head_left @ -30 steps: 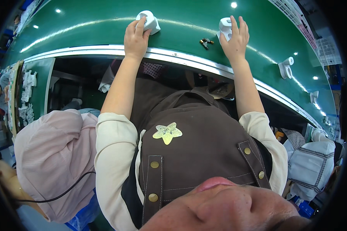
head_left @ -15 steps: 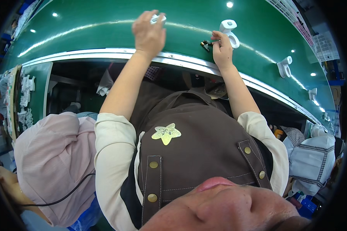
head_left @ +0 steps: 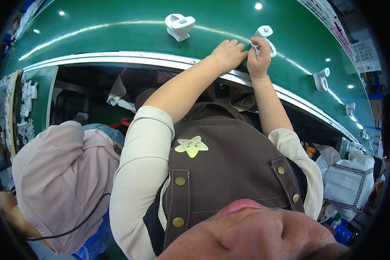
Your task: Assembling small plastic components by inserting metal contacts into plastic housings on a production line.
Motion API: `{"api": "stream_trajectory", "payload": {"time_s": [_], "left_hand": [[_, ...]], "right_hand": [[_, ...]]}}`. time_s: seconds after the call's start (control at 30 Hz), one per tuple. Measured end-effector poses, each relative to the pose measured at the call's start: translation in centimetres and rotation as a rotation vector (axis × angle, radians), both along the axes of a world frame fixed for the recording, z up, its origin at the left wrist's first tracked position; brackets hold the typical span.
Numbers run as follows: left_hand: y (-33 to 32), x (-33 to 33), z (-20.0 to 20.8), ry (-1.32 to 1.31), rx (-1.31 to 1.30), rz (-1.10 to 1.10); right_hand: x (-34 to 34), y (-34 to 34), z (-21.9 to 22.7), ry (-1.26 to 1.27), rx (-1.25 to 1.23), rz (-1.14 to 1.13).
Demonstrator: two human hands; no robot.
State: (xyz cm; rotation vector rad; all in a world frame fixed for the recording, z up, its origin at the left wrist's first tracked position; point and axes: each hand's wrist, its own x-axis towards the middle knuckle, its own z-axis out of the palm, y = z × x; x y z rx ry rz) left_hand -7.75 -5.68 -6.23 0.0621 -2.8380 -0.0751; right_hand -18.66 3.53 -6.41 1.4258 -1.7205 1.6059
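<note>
- I see the left hand (head_left: 230, 54) palm down over the near part of the green table (head_left: 95, 40), its fingers loosely bent and bunched; I cannot tell whether anything is under or inside it.
- I have the right hand (head_left: 258, 62) just beside it, half curled, with the index finger bent over toward the thumb; from here I cannot tell whether something is pinched there.
- I find one white toilet-shaped piece (head_left: 264, 31) directly behind the right hand, partly covered by the fingers; contact is unclear to me.
- I see a second white piece (head_left: 180, 27), tilted-looking, farther left, apart from both hands.
- To the right I make out a third white piece (head_left: 321, 79) and a smaller-looking fourth (head_left: 350, 108) along the table's curve.
- I note printed sheets (head_left: 329, 22) at the upper right, one strip pinkish; their rows of marks are too small for me to read.
- On the brown apron (head_left: 234, 151) I see a shiny yellow star patch (head_left: 191, 146), its surface speckled with marks I cannot make out.
- I also see a co-worker in a pale pink garment (head_left: 65, 156) at left, and a white cloth with checked trim (head_left: 349, 184) at right.
</note>
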Motion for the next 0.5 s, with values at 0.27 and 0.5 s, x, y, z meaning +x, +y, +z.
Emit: {"api": "stream_trajectory", "payload": {"time_s": [0.27,0.5], "left_hand": [[0.5,0.0,-1.1,0.090,-0.006,0.087],[-1.9,4.3,-1.0,0.252,0.097,0.029]], "right_hand": [[0.6,-1.0,-0.1,0.106,0.048,0.030],[1.7,-2.1,0.6,0.106,0.141,0.126]]}}
